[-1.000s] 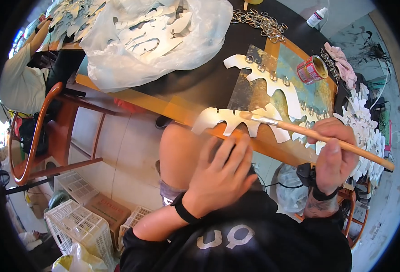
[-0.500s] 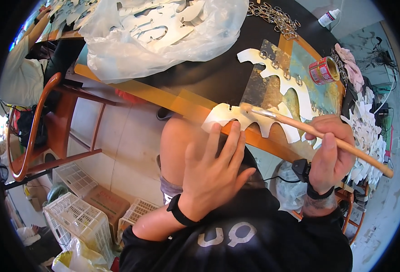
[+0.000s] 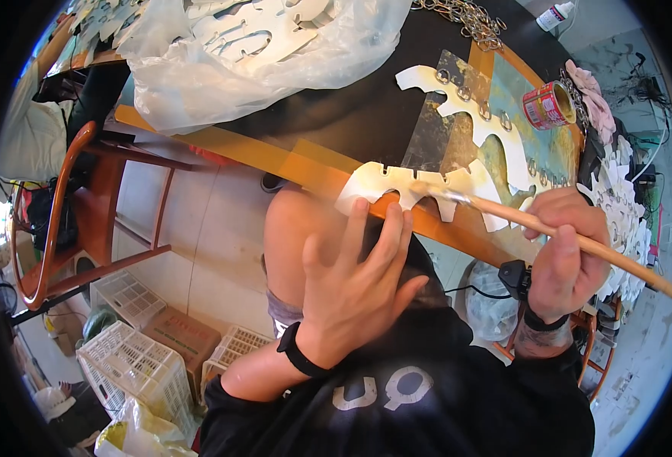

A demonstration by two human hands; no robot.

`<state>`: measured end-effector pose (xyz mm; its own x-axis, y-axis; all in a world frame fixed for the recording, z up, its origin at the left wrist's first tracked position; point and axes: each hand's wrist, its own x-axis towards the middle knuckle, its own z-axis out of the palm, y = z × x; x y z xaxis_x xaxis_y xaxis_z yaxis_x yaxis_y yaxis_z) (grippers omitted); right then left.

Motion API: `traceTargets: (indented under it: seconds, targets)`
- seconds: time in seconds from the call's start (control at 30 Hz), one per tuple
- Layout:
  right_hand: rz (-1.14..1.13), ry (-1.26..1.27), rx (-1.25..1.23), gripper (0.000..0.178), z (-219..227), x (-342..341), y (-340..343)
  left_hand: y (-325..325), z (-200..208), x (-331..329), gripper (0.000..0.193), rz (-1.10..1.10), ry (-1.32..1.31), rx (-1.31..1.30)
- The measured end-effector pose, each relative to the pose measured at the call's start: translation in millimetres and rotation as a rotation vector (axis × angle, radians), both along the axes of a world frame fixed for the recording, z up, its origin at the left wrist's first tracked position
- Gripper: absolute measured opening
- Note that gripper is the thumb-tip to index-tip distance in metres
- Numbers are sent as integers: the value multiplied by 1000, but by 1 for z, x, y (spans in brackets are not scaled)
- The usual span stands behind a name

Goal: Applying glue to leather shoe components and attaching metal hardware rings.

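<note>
At the table's near edge lies a white cut-out piece [image 3: 374, 181] with notches and curved arms. My left hand [image 3: 351, 278] has its fingers stretched out, with the fingertips resting on the piece's near edge. A brush [image 3: 530, 219] with a long wooden handle is gripped in my right hand [image 3: 568, 255], and its bristle end meets the middle of the piece. Just beyond lies a second white cut-out piece [image 3: 465, 107], with metal rings [image 3: 485, 113] along its far side. A red can [image 3: 547, 107] without a lid stands to the right of it, yellowish inside.
A clear plastic bag [image 3: 191, 99] of white pieces covers the table's far left. Linked metal rings [image 3: 477, 27], a small white bottle [image 3: 555, 17] and a pink cloth [image 3: 591, 95] sit farther back. More white pieces [image 3: 617, 206] are heaped at right. A wooden chair [image 3: 77, 221] and plastic crates [image 3: 134, 365] stand at left.
My right hand and the brush have shifted slightly right, and the bristles sit a little farther right on the piece. My left hand stays almost in place.
</note>
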<state>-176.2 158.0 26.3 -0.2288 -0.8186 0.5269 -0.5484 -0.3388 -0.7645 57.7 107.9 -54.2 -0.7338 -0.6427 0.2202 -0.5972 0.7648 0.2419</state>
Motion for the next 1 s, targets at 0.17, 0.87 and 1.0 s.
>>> traceTargets:
  seconds: [0.17,0.87,1.0]
  targets:
    - [25,10,52,14,-1,-6,6,-1,5,1,69,4,-12,10]
    - [-394,67,-277,31,45,-80,14,-2,7,-2,72,-7,-59,27]
    - [-627,221,-56,27,58,-144,3,-1,7,0,71,-17,-81,18]
